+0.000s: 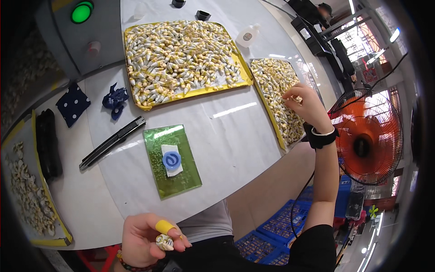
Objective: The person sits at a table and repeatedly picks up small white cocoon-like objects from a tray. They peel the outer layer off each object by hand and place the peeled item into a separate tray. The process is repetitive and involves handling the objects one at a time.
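My left hand, low in the view, is closed around a small white-and-yellow painted piece; yellow tape wraps one finger. My right hand, with a black band at the wrist, is over the right-hand yellow-rimmed tray of small white-and-yellow pieces. Its fingers are curled together, and what they hold, if anything, is unclear. Beyond lies a larger yellow-edged tray heaped with similar cone-shaped pieces. Between the hands, a green glass slab carries a white pad with a round blue cap on top.
A black utility knife, a crumpled dark blue cloth and a dotted cloth lie left of the slab. Another tray of pieces stands far left. A white bottle stands behind. At right are an orange fan and blue crates.
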`<state>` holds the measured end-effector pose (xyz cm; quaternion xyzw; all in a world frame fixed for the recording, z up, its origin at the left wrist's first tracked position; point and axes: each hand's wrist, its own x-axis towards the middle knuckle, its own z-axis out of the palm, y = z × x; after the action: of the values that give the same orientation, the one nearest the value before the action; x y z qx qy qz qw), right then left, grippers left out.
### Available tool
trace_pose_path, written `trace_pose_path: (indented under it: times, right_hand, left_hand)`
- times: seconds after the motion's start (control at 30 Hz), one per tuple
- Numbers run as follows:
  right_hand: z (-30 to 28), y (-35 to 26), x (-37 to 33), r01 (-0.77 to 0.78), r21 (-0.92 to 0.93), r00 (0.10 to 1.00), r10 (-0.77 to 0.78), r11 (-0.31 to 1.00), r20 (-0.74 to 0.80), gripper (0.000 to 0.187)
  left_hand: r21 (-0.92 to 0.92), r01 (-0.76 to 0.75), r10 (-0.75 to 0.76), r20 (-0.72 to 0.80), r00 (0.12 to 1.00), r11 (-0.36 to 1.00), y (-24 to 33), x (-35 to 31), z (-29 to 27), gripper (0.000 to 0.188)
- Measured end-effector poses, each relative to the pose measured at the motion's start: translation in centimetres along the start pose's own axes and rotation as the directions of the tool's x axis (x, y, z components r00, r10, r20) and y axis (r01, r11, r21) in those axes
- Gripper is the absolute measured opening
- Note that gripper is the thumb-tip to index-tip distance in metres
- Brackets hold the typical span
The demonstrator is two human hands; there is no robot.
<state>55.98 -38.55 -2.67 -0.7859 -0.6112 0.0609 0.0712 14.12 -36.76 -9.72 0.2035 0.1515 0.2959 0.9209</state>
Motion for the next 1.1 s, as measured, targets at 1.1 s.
trace_pose_path:
  times: [1.1]
  right_hand:
    - [5.9,-19.8,0.3,0.722,0.246,0.654,-0.754,0.646,0.061,0.016]
  left_hand:
    - [0.148,-0.169,0.173,-0.018,0.985,0.974,1.2,-1.8,-0.2,0.036]
